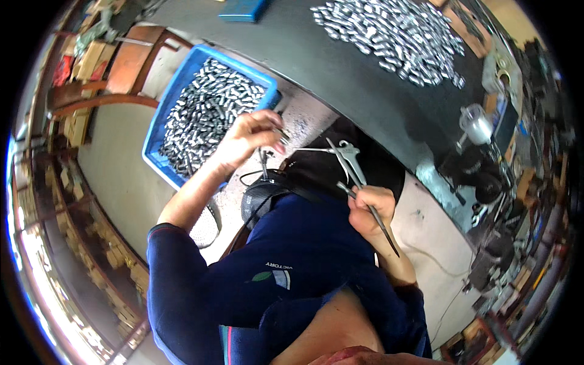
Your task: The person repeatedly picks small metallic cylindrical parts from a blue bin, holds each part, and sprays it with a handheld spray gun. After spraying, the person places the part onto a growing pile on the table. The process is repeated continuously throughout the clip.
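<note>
My left hand [254,135] is raised beside the right edge of a blue plastic bin [154,131]. Its fingers are bent together around a small shiny metal piece [283,137], partly hidden by the fingertips. The bin holds a heap of short metal cylindrical parts [210,109]. Over my lap, my right hand [371,210] is closed around a long, thin, pointed metal rod [384,228], slanted across the palm. A short metal part [345,189] sticks out beside the thumb. Just beyond this hand is a grey air blow gun [349,156], its thin nozzle pointing left; whether I grip it is unclear.
A dark worktable [292,45] spans the far side, bearing a big pile of metal parts [395,36] and a blue box [241,10]. A spray gun with a clear cup [476,125] is at right. Left are a wooden chair [131,67] and loaded shelves [91,255].
</note>
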The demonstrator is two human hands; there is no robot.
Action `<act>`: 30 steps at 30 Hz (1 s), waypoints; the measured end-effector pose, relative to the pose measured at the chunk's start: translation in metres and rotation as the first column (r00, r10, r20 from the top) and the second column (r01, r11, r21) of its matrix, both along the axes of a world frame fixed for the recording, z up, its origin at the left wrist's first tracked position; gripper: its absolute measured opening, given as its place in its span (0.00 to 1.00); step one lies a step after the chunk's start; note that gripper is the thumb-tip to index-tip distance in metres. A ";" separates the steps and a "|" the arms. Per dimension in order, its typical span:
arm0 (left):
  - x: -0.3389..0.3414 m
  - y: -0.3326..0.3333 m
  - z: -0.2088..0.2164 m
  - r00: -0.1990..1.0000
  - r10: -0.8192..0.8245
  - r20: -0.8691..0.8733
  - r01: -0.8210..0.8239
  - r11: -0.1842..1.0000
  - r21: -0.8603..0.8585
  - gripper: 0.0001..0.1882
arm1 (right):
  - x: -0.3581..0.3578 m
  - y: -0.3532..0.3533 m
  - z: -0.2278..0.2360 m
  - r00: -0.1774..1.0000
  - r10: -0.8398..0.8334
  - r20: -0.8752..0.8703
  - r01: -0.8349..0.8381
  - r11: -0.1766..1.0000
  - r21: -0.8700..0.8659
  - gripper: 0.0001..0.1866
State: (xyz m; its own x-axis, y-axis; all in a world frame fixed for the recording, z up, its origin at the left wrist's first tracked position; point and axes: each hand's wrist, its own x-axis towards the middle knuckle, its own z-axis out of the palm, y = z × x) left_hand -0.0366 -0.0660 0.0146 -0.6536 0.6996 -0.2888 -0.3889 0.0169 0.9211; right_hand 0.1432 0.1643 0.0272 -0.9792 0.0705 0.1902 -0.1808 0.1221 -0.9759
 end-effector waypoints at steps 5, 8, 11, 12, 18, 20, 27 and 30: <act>0.040 0.055 -0.011 0.902 -0.200 0.383 0.146 0.975 0.167 0.13 | -0.001 0.006 -0.004 0.999 -0.009 0.038 0.008 0.999 0.043 0.16; 0.045 0.060 -0.020 0.835 -0.179 0.520 0.091 0.977 0.190 0.16 | -0.003 0.007 -0.006 0.998 -0.045 0.049 0.044 0.998 0.036 0.14; 0.042 0.060 -0.024 0.803 -0.187 0.566 0.086 0.976 0.201 0.15 | -0.007 0.007 -0.010 0.997 -0.058 0.041 0.058 0.998 0.008 0.13; 0.041 0.059 -0.024 0.798 -0.190 0.572 0.087 0.975 0.202 0.15 | -0.009 0.006 -0.011 0.998 -0.058 0.038 0.058 0.998 -0.008 0.13; 0.037 0.060 -0.013 0.936 -0.174 0.308 0.167 0.985 0.049 0.15 | -0.019 0.007 -0.010 0.999 -0.006 0.034 0.007 0.999 -0.035 0.13; 0.036 0.062 -0.009 0.963 -0.219 0.157 0.220 0.975 0.007 0.14 | -0.020 0.007 -0.009 0.999 0.014 0.041 -0.013 1.000 -0.015 0.13; 0.037 0.071 0.015 0.947 -0.306 -0.098 0.298 0.950 -0.091 0.10 | -0.017 0.003 -0.018 0.996 -0.032 0.081 0.033 0.999 -0.010 0.13; 0.041 0.073 0.012 0.961 -0.229 -0.154 0.230 0.973 -0.014 0.10 | -0.016 0.002 -0.021 0.993 -0.040 0.109 0.048 0.996 -0.070 0.12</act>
